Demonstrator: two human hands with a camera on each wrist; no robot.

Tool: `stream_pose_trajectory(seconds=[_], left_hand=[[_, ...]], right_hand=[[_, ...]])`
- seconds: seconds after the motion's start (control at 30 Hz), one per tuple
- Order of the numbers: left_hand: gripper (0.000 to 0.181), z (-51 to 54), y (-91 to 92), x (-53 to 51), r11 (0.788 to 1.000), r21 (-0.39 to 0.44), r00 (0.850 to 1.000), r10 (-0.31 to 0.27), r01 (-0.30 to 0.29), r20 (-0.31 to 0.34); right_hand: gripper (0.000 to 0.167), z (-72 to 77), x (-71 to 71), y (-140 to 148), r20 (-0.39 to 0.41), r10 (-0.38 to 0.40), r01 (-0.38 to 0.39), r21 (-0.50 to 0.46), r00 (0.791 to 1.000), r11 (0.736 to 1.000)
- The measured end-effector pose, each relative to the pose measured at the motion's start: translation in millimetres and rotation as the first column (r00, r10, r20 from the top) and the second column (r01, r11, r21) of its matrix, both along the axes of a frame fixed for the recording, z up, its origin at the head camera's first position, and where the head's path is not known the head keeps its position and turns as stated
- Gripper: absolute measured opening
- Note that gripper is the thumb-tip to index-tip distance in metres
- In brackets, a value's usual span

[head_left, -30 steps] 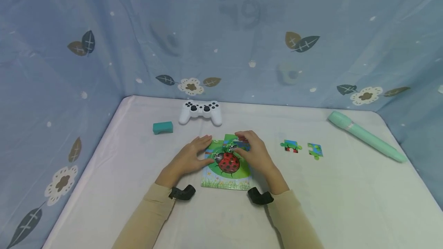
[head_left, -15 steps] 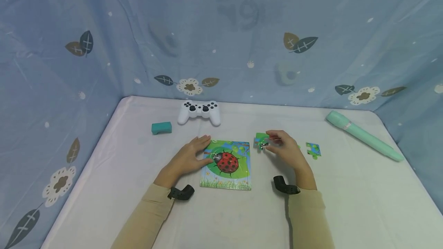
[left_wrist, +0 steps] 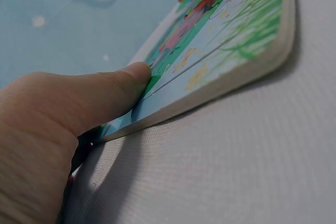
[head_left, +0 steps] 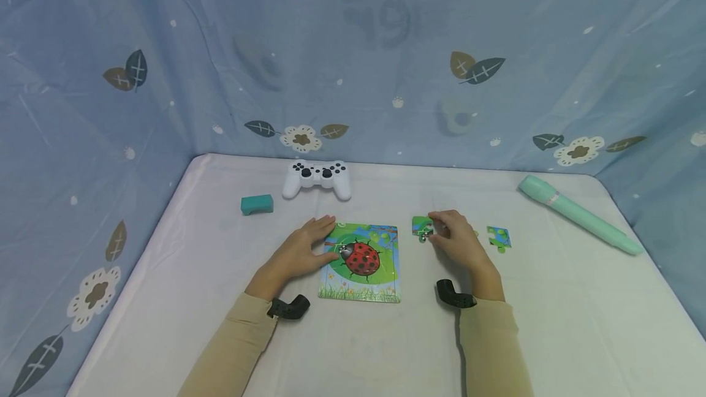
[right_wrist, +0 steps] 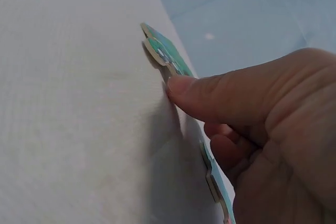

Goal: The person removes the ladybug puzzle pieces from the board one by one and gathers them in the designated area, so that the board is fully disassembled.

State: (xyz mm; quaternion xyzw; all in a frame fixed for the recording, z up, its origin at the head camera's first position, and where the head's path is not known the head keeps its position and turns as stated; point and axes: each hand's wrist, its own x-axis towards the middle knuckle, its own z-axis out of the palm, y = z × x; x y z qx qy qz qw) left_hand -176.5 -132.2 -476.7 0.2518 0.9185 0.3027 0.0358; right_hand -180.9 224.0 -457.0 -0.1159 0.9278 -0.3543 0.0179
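Note:
A ladybug jigsaw puzzle (head_left: 361, 262) lies flat in its tray on the white table. My left hand (head_left: 300, 253) rests at the tray's left side, its fingers extended along the upper left corner. In the left wrist view the thumb (left_wrist: 118, 90) lies on the puzzle's top near the edge, while the other fingers are hidden. To the right of the tray, my right hand (head_left: 458, 239) pinches a green and blue jigsaw piece (head_left: 422, 227) at its right edge. The right wrist view has that piece (right_wrist: 167, 51) at or very near the table, the thumb against it.
A loose jigsaw piece (head_left: 499, 237) lies right of my right hand; another (right_wrist: 212, 174) is mostly hidden behind that hand. A white game controller (head_left: 317, 179), a teal block (head_left: 257, 204) and a mint-green microphone-shaped object (head_left: 579, 214) lie farther off. Blue patterned cloth (head_left: 353, 66) hangs behind.
My right hand has moved right from over the puzzle, carrying the jigsaw piece with it, and has lowered it toward the table beside the tray. The left hand has stayed in place.

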Motion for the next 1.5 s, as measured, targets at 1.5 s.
stream_pose_trajectory(seconds=[1.5], left_hand=[[0.068,6.5,42.0,28.8,0.951,-0.072,0.952,-0.304,0.301,-0.031]], right_hand=[[0.050,-1.9,40.5,-58.2,-0.038,0.298,-0.300,-0.047,0.954,0.953]])
